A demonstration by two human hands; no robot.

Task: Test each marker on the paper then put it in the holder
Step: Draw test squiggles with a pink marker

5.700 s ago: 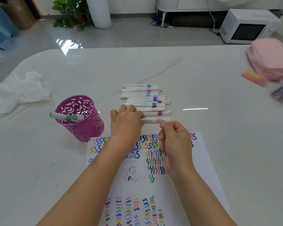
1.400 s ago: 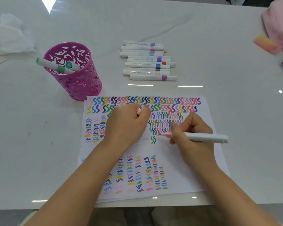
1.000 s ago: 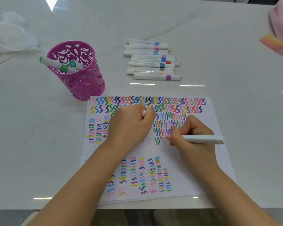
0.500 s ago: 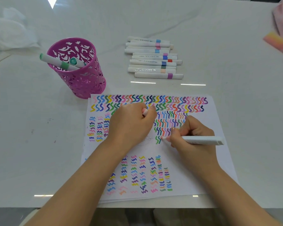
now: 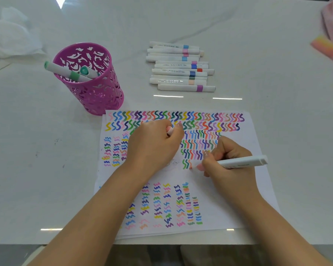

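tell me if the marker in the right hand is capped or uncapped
Uncapped: the marker shows a bare pink tip on the paper, and the left hand holds a pinkish cap.

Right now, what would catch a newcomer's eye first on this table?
The paper in the foreground is crowded with rainbow squiggles, and the right hand holds a white marker tip-down on it. Behind it, left, stands a bright pink holder with two green-capped markers; a row of markers lies further right.

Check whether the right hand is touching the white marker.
Touching. The head view shows the right hand gripping the white marker, fingers curled round its barrel.
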